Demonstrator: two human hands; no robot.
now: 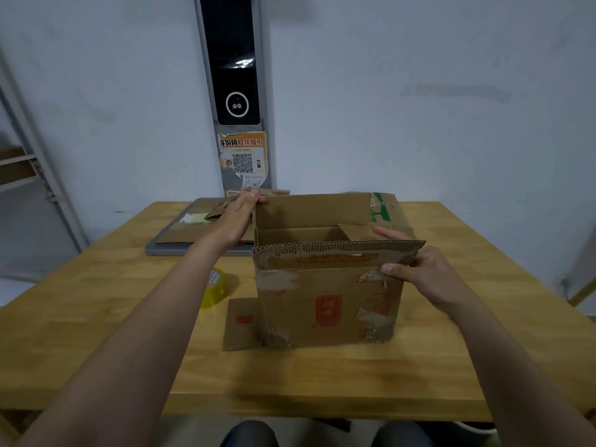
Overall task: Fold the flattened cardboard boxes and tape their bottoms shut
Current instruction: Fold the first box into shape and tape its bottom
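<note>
A worn brown cardboard box (pixel 325 304) with red print stands opened up on the wooden table (pixel 96 317), its upper flaps raised. My left hand (pixel 237 217) grips the far left corner of the box at its top edge. My right hand (pixel 416 272) pinches the right end of the near top flap, thumb on the outside and fingers inside. One lower flap lies flat on the table at the box's left. A roll of yellowish clear tape (pixel 216 287) sits on the table just left of the box, partly behind my left forearm.
Several flattened cardboard boxes (pixel 193 229) lie stacked on a grey board at the far left of the table. A white wall with a black panel and an orange QR poster (pixel 243 159) stands behind. A metal shelf (pixel 22 169) is at the left.
</note>
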